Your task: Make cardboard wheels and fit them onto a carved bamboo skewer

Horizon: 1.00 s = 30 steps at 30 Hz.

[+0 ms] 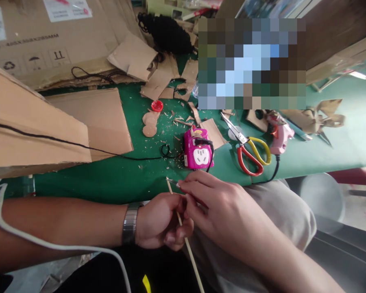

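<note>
My left hand [158, 221], with a metal watch band at its wrist, is closed around a thin wooden stick [191, 257]. The stick slants from the lower middle up to its tip, just short of the pink power socket. Fingers of my right hand [221, 201] pinch a small, thin, shiny piece [172, 182] beside that tip. Its kind is too small to tell, and my fingers hide part of it. Both hands are close together, over my lap at the table's near edge.
On the green table [110, 185] stand a pink power socket [198, 152], scissors [247, 148] and a pink glue gun [280, 134]. Cardboard scraps [157, 81], pale shavings and a red cap [157, 106] lie about. A large cardboard piece [49, 130] fills the left. A white cable [49, 243] crosses my left forearm.
</note>
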Each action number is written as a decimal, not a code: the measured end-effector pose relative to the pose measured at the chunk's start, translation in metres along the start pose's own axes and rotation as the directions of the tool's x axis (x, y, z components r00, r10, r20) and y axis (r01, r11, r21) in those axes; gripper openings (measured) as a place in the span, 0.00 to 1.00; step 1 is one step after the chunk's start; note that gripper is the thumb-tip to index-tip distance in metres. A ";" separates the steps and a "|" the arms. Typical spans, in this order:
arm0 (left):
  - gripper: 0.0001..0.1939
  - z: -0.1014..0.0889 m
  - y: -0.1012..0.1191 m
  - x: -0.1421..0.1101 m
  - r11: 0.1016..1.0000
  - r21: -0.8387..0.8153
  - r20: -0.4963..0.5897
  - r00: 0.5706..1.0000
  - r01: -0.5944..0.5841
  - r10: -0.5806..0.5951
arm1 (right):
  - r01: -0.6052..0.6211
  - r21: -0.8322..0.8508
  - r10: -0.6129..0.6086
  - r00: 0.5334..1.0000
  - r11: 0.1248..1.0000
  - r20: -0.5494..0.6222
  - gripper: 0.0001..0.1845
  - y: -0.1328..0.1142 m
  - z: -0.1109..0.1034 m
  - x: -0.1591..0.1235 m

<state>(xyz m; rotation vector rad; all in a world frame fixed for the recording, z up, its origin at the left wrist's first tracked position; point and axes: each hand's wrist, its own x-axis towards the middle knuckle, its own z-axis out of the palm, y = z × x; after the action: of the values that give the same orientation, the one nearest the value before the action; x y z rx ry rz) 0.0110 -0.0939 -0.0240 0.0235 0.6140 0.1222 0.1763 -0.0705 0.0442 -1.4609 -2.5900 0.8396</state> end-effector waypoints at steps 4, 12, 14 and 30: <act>0.15 0.000 -0.001 0.000 1.000 0.007 -0.017 1.000 -0.002 0.002 | 0.043 -0.096 -0.045 0.999 0.994 -0.017 0.12 -0.002 0.005 0.001; 0.19 0.004 -0.001 0.001 1.000 0.018 -0.053 0.999 -0.007 0.008 | 0.183 -0.289 -0.198 0.980 0.940 -0.022 0.11 -0.008 0.010 0.004; 0.19 0.004 -0.001 0.001 1.000 0.012 -0.054 0.999 -0.008 0.009 | 0.173 -0.284 -0.187 0.982 0.943 -0.022 0.10 -0.008 0.011 0.005; 0.16 0.002 -0.002 0.001 0.997 -0.037 -0.038 0.997 -0.064 0.063 | 0.036 -0.059 -0.037 0.999 0.998 -0.017 0.11 -0.002 0.005 -0.001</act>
<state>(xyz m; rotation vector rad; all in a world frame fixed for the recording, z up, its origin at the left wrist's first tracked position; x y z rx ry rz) 0.0129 -0.0956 -0.0232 0.0038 0.6480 0.1961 0.1740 -0.0747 0.0408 -1.4232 -2.6415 0.7488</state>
